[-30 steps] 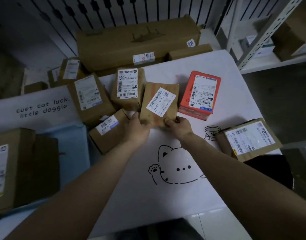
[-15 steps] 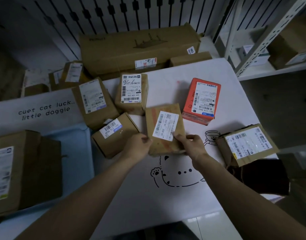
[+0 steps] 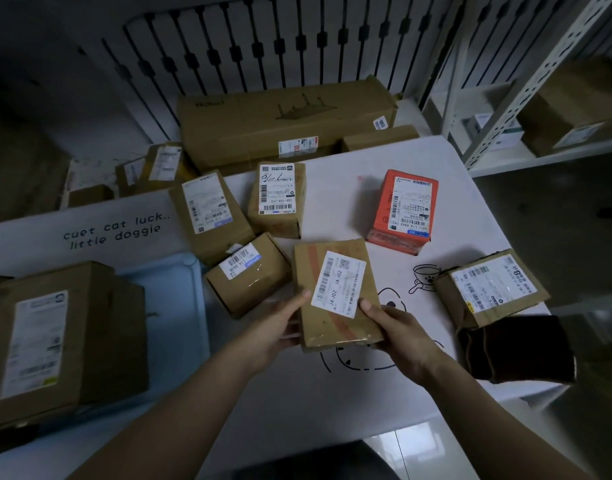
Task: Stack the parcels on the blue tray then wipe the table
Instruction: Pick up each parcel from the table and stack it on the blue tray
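The flat parcel has come away from the other parcels toward the near edge of the table, with the left hand and right hand clamped on its sides. It seems headed for the blue tray at the left edge.

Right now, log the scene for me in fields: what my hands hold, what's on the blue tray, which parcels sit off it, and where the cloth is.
In hands: flat brown parcel, label up; left hand grips its left edge, right hand its near right corner, thumb on the label
Tray: blue tray at the left, carrying a large brown box
Off tray: orange parcel plus four brown parcels on the white table
Cloth: dark cloth at the table's right edge, untouched
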A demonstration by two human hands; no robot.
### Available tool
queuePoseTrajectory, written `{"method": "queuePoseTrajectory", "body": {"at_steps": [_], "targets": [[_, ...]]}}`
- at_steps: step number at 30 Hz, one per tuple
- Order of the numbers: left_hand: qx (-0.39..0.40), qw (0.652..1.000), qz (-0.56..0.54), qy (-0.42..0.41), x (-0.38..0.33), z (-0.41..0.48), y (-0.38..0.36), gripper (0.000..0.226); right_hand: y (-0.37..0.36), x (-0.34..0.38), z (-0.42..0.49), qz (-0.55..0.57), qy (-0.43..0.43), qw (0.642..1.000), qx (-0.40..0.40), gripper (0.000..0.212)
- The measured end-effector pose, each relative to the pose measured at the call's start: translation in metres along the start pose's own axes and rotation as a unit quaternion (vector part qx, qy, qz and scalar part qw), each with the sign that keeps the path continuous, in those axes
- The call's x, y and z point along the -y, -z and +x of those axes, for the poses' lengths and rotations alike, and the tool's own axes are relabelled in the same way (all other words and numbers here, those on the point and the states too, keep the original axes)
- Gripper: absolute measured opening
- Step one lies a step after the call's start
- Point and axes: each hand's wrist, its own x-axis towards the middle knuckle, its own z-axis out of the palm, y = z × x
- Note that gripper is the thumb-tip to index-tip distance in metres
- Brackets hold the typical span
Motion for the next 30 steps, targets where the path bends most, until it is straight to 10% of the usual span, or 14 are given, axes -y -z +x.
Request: {"method": "queuePoseTrajectory", "body": {"at_steps": [21, 30], "targets": [[-0.002, 0.975, 0.083, -0.208, -0.037, -0.094, 0.077, 0.085, -0.066, 0.064, -0.034, -0.095, 0.134, 0.971, 0.175, 0.069], [-0.029, 0.946, 0.129, -0.296, -0.045, -0.116, 0.085, 0.061, -0.083, 0.088, -0.046, -0.141, 0.228, 0.948, 0.170, 0.066]]}}
